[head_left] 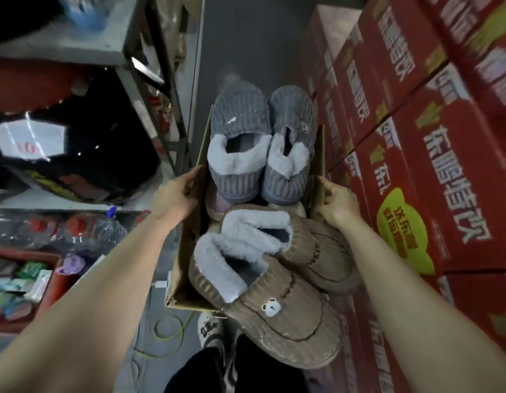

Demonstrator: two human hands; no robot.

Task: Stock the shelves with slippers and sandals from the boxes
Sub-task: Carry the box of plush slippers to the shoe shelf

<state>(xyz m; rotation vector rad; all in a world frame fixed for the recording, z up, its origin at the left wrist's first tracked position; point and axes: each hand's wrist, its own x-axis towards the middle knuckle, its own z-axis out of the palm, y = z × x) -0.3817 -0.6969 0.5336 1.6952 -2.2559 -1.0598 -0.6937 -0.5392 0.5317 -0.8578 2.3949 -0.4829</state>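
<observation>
Left hand and right hand each grip a side wall of the cardboard box, keeping its piled slippers level.

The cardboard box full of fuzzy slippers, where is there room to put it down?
The bare grey floor ahead, between the grey metal shelf rack and the stacked red cartons, looks free for the brown cardboard box. Dark bags crowd the rack's shelves; green cord loops clutter the near floor.

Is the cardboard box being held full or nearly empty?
Full. The cardboard box is heaped above its rim with grey slippers and brown slippers, the brown ones overhanging its near end.
</observation>
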